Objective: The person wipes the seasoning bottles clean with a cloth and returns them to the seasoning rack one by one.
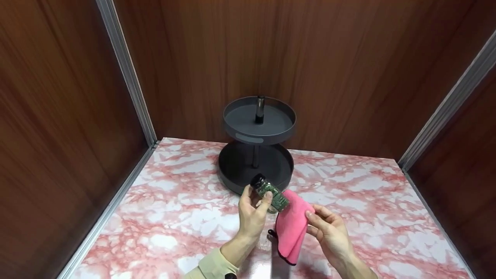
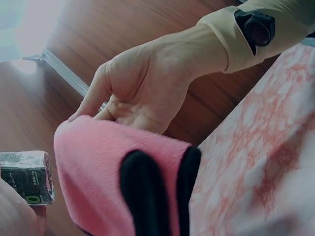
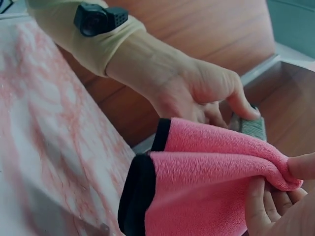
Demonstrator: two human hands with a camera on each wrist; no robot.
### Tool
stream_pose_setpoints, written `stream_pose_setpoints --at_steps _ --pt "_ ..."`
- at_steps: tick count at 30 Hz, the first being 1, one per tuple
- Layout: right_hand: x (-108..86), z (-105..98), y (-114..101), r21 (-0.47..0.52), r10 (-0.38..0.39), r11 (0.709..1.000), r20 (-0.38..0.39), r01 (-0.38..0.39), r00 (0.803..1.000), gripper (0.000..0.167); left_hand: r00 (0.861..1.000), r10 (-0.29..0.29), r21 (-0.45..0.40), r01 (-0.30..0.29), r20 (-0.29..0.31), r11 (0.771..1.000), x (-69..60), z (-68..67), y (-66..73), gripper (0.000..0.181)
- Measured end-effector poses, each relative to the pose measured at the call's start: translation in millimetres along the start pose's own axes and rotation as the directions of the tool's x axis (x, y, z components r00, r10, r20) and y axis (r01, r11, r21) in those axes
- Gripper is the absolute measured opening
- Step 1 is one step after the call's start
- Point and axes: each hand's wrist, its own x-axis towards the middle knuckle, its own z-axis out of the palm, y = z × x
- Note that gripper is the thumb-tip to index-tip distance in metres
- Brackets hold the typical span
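Observation:
A glass jar of green dried herbs with a black cap point(image 1: 257, 180) is in my left hand point(image 1: 251, 219), tilted with its cap up and to the left. The thumb lies across the jar point(image 1: 279, 201). My right hand point(image 1: 334, 234) pinches a pink cloth point(image 1: 291, 228) with black edging by its upper corner, and the cloth hangs folded beside the jar's base. In the left wrist view, part of the jar's label point(image 2: 29, 179) shows. From the right wrist, the cloth point(image 3: 206, 167) hides much of the left hand. Whether cloth and jar touch, I cannot tell.
Behind the hands stands a dark two-tier round tray stand point(image 1: 257, 139) with raised rims and a central post. The table point(image 1: 174, 228) has a red and white marbled top. Brown wood-grain panels point(image 1: 329, 77) with metal corner strips enclose it at the back and sides.

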Motion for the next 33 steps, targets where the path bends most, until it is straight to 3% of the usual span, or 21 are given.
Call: stream_pose_setpoints --at_steps 5,9,17,24,33 --pt "-0.7 -6.2 -3.8 -0.026 -0.018 0.999 0.022 0.019 1.0 0.023 0.997 0.071 0.062 -0.07 -0.01 0.996 3.4 -11.6 1.7 0.035" --pt "-1.6 -10.3 -5.8 -0.031 -0.004 1.0 -0.017 0.004 1.0 0.022 0.993 0.116 0.114 -0.114 -0.013 0.987 6.7 -21.1 1.2 0.032" --pt "-3.0 -14.0 -10.3 -0.062 0.004 0.998 -0.087 -0.009 0.996 0.016 0.992 0.128 0.11 -0.127 -0.005 0.986 12.8 -38.6 -1.8 0.036" --pt "-2.8 -15.2 -11.7 -0.085 0.001 0.996 -0.115 -0.011 0.993 0.014 0.991 0.135 0.171 -0.13 -0.022 0.977 17.2 -50.4 -3.0 0.038" --pt "-1.5 -16.8 -12.3 -0.096 0.018 0.995 -0.114 -0.029 0.993 0.014 0.979 0.201 0.283 -0.182 -0.039 0.942 23.6 -62.8 -4.9 0.04"
